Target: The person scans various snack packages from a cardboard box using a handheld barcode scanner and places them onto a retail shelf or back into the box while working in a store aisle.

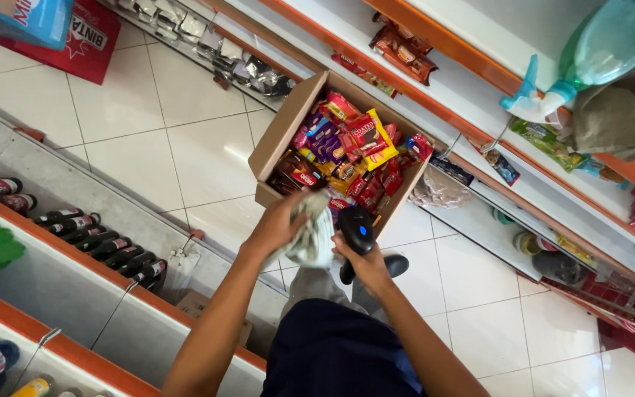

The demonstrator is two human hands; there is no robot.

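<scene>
Below, the left hand (277,224) has its fingers clamped on a silvery crinkled packet (310,234) while the right hand (365,263) grips a black barcode scanner (356,234), both just over the near edge of a snack-filled cardboard box (288,125) on the tiled floor (185,140)

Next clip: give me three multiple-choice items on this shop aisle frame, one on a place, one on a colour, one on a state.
1. Where does the cardboard box stand?
A. On the tiled floor
B. On a top shelf
C. On a chair

2. What colour is the handheld scanner in the right hand?
A. White
B. Black
C. Yellow

3. What is the state of the box?
A. Taped shut
B. Open and empty
C. Open, full of snack packets

Answers: 1 A, the box sits on white tiles between the shelves. 2 B, its body is black with a small blue spot. 3 C, flaps are up and snack packets fill it, while the left hand holds a crumpled pale wrapper.
</scene>
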